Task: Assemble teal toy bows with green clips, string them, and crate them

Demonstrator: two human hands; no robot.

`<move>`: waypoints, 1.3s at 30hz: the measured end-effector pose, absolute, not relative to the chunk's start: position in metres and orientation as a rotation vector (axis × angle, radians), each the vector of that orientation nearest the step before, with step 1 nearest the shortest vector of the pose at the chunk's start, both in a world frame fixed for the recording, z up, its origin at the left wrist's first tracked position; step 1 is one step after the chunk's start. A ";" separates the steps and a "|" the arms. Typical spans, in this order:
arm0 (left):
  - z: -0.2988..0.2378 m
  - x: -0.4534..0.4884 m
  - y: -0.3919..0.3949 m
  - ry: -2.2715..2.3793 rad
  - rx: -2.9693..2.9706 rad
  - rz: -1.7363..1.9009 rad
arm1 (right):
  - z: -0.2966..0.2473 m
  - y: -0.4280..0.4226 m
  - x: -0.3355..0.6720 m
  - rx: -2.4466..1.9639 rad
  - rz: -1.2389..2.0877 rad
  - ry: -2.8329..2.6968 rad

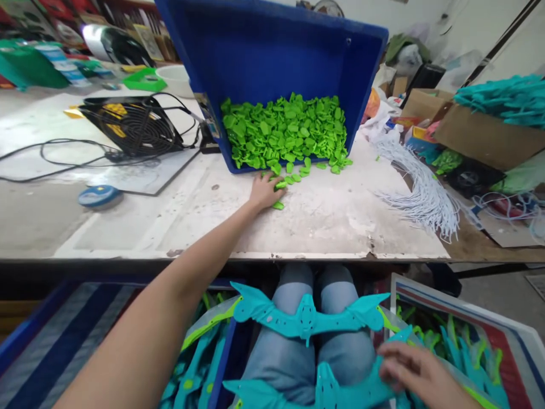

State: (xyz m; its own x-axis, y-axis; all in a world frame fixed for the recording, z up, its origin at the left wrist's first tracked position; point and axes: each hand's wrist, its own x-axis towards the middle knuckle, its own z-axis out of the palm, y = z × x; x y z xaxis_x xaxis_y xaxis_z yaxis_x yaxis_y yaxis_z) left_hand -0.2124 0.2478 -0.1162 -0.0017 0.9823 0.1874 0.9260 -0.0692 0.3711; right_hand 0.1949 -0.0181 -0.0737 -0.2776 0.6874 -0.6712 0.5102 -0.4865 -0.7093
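Observation:
My left hand (266, 190) is stretched across the table, fingers apart and touching small light-green plastic pieces (293, 178) that lie loose before a blue bin. Down at my lap, my right hand (415, 366) has its fingers curled on the right end of a turquoise wing-shaped plastic part (340, 395), partly cut off by the lower edge. A second turquoise plastic part (307, 318) of the same shape lies across my thighs, with green-edged clear strips at its ends.
The tilted blue bin (272, 51) holds a heap of green pieces. A black fan (136, 125) with cables and a round blue tin (99, 196) stand left. White ties (430, 193) lie right. Crates of turquoise parts (464, 352) flank my legs.

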 end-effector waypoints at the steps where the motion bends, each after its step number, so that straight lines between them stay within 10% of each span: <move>1: -0.119 -0.206 0.241 1.972 2.190 0.600 | -0.064 -0.003 0.193 -1.741 1.778 -1.638; 8: -0.116 -0.155 0.196 1.600 2.304 0.563 | -0.076 0.150 0.092 -1.211 0.707 -2.140; 15: -0.099 -0.166 0.166 1.472 2.053 1.128 | -0.094 0.187 0.029 -1.324 0.327 -2.459; 20: -0.083 -0.152 0.088 1.598 1.708 1.320 | -0.090 0.187 0.028 -1.375 0.285 -2.469; 31: -0.154 -0.090 0.007 1.508 1.894 0.116 | -0.137 0.040 0.121 -1.195 0.745 -2.238; 39: -0.178 -0.071 -0.050 1.464 2.346 0.340 | -0.164 -0.003 0.150 -1.402 0.698 -1.882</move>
State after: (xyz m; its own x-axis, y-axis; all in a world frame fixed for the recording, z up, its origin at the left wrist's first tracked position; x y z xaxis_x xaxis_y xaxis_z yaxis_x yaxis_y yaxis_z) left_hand -0.0710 -0.0497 -0.1779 0.4362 0.8997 0.0159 0.8148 -0.4024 0.4174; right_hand 0.1495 -0.0029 -0.1644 -0.1894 0.9608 0.2024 0.5963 0.2763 -0.7537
